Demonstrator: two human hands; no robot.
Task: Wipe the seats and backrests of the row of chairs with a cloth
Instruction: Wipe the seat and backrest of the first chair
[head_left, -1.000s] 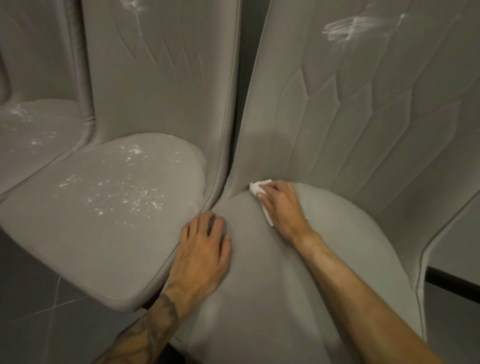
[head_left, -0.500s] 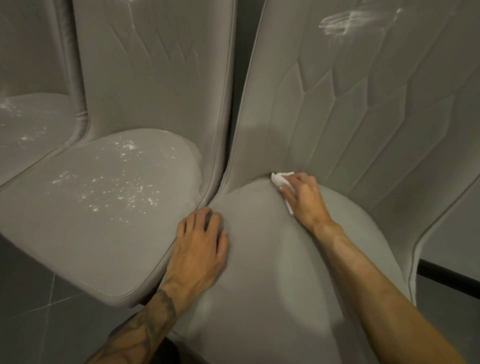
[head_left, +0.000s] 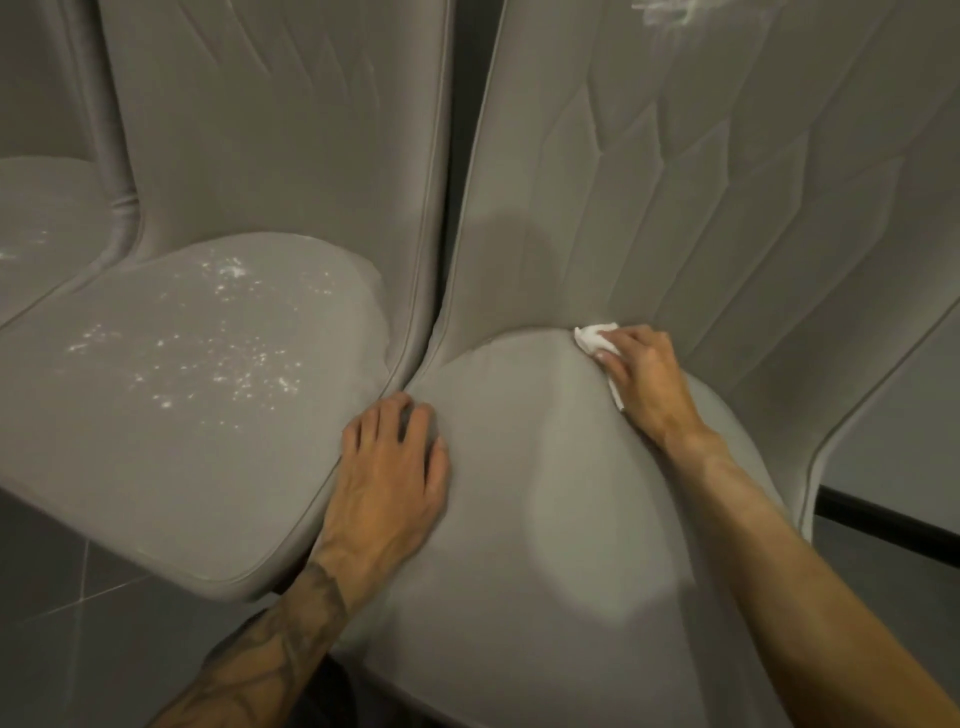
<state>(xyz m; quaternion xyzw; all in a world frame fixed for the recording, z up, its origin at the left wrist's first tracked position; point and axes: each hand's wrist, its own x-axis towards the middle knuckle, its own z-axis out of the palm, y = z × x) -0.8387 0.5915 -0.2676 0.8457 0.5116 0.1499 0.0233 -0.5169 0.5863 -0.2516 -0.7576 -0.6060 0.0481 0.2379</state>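
Grey upholstered chairs stand side by side. My right hand (head_left: 641, 376) presses a small white cloth (head_left: 595, 336) into the back of the right chair's seat (head_left: 519, 493), where seat and quilted backrest (head_left: 727, 182) meet. Most of the cloth is hidden under the hand. My left hand (head_left: 392, 470) rests flat, fingers spread, on that seat's left edge. The middle chair's seat (head_left: 182, 415) is speckled with white powder. A white smear (head_left: 665, 10) marks the right backrest near the top.
A third chair seat (head_left: 36, 234) with faint white specks shows at the far left. Dark tiled floor (head_left: 62, 623) lies below the seats. A black bar (head_left: 883, 525) runs low at the right beside the right chair.
My right hand has slid the cloth to the right along the crease at the back of the seat. The left hand stays in place.
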